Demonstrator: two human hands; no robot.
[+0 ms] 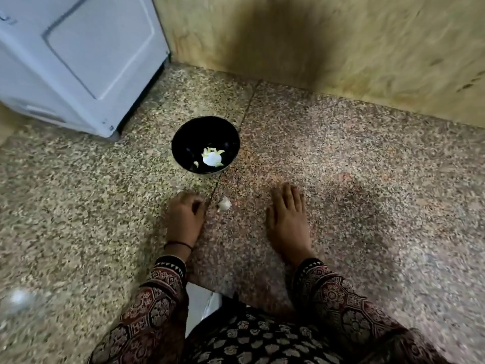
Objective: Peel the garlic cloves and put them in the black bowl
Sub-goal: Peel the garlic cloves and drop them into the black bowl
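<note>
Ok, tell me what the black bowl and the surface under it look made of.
Black bowl: glossy, probably glazed ceramic, possibly plastic; its near rim catches light. Surface: polished stone, likely granite; fine speckled grain and a straight seam between slabs.

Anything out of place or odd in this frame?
One garlic piece lies loose on the speckled surface, outside the black bowl. The bowl holds thin yellowish flakes that look like peel beside a white piece. Nothing else stands out.

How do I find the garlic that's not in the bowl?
Find the black bowl on the speckled counter. Just nearer, between the left hand and right hand, lies a pale garlic clove. Unlike the bowl's pieces, it lies on bare counter.
</note>
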